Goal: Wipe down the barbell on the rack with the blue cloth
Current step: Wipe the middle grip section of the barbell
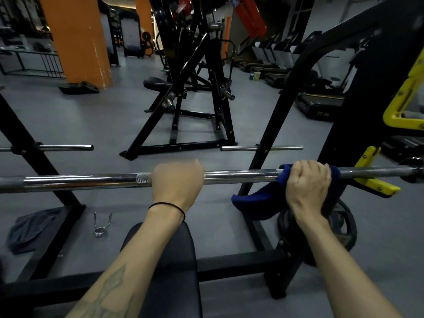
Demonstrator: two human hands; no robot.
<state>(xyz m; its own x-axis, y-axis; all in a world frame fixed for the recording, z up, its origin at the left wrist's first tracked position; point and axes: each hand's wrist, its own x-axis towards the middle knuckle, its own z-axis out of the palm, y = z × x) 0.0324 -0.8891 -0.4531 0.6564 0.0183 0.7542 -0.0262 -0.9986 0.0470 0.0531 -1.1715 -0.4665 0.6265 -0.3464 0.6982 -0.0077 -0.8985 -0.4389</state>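
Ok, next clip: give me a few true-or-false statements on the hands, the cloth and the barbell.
1. The right hand grips the blue cloth around the barbell. True.
2. The left hand holds the cloth too. False: it grips the bare bar, apart from the cloth.
3. The cloth is at the bar's left end. False: it sits right of centre, near the yellow rack hook.
4. A spring collar clip lies on the floor. True.
5. Part of the cloth hangs below the bar. True.

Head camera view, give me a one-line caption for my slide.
Left hand steadies the racked barbell while the right hand grips the blue cloth wrapped around the bar.
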